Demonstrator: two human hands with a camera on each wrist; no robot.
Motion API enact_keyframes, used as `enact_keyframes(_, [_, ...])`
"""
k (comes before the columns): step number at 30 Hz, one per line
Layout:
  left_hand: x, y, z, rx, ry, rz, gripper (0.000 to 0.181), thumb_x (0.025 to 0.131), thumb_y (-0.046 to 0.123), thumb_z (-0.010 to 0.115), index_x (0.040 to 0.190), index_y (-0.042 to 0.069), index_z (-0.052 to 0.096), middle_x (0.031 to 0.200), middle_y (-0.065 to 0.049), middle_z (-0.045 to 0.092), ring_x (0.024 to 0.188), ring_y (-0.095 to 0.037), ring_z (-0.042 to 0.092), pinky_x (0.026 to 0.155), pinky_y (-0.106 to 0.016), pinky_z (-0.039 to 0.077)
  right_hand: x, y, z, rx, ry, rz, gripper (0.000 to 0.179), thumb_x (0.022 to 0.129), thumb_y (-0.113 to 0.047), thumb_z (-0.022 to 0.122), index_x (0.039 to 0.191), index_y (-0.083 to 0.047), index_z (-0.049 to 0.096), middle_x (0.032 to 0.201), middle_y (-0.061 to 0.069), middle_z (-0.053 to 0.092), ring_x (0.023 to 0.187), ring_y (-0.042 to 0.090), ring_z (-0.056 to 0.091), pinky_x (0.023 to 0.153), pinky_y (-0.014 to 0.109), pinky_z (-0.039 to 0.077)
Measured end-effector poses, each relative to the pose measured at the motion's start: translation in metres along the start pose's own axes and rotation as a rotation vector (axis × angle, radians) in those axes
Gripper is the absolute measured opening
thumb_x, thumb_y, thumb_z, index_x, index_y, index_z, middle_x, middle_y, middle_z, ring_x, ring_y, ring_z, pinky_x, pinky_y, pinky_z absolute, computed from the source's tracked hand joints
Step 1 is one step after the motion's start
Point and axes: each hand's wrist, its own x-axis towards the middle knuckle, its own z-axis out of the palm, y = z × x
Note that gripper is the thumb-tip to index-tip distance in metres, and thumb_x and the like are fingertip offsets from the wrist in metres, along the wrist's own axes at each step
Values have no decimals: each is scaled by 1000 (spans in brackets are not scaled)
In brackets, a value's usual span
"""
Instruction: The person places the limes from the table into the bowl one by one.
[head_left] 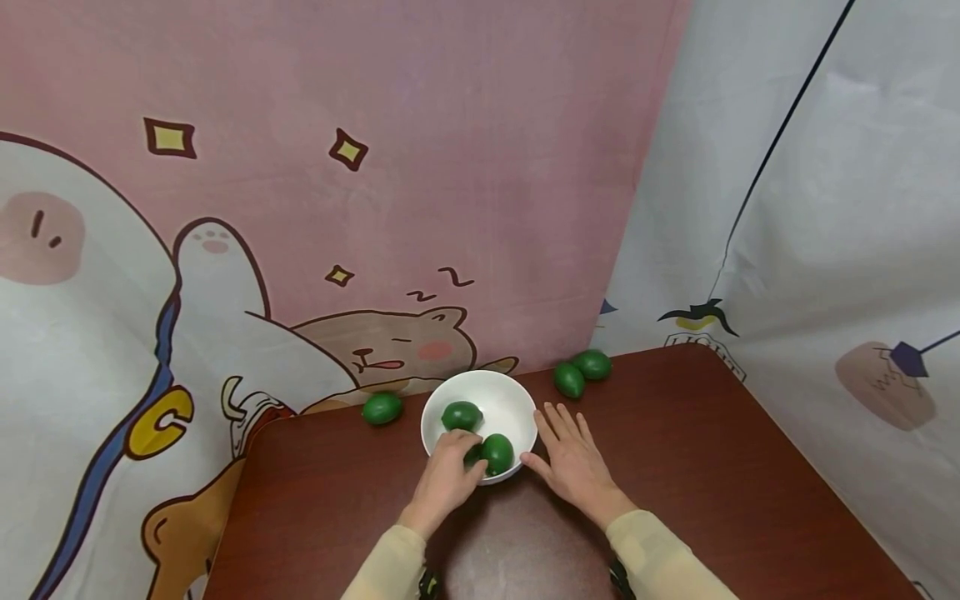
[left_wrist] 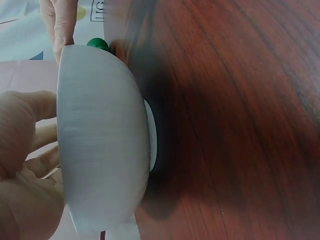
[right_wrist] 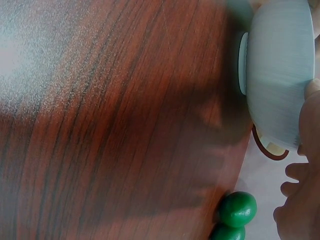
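A cartoon-printed cloth (head_left: 480, 167) hangs behind a red-brown bench (head_left: 750, 467). On it, a white bowl (head_left: 513, 413) holds two green fruits (head_left: 462, 416) and a third, partly hidden fruit (head_left: 472, 455) under the left hand (head_left: 444, 479); whether its bent fingers grip, I cannot tell. The right hand (head_left: 576, 465), fingers extended, touches the rim. A lone fruit (head_left: 382, 408) and a pair (head_left: 569, 380) lie outside.

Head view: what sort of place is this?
Probably a staged indoor corner: a pink, cartoon-printed cloth backdrop behind a brown wood-grain table bearing a round white bowl.
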Motion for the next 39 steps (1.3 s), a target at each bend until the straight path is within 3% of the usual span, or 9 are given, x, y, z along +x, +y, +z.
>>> enact_keyframes(13, [-8,-11,-6,23,59,74,43,89,19,81,129,7,71,128,-6,66,118,-24,59,99,-42,53,1,0,-1,8,-22,12,78,98,-54,63,155,-4,45,160,22,41,153,41,30,123,60,21])
enact_keyframes(21, [-9,-21,-11,24,163,118,50,85,15,85,131,7,69,130,-8,65,122,-27,58,102,-44,50,0,1,0,15,-31,16,79,98,-56,62,156,-5,44,161,21,39,153,40,30,123,60,21])
enact_keyframes(31, [-14,-35,-21,7,166,48,52,88,14,82,137,7,66,134,-6,63,124,-25,55,102,-44,50,1,1,-2,16,-58,23,81,99,-59,58,158,-6,42,163,19,37,154,40,27,124,61,16])
enact_keyframes(39, [-17,-49,-25,9,245,52,52,87,14,82,135,6,66,134,-10,63,120,-29,56,99,-48,50,1,1,-2,10,-51,20,81,99,-59,59,157,-6,42,163,19,37,154,40,27,124,60,17])
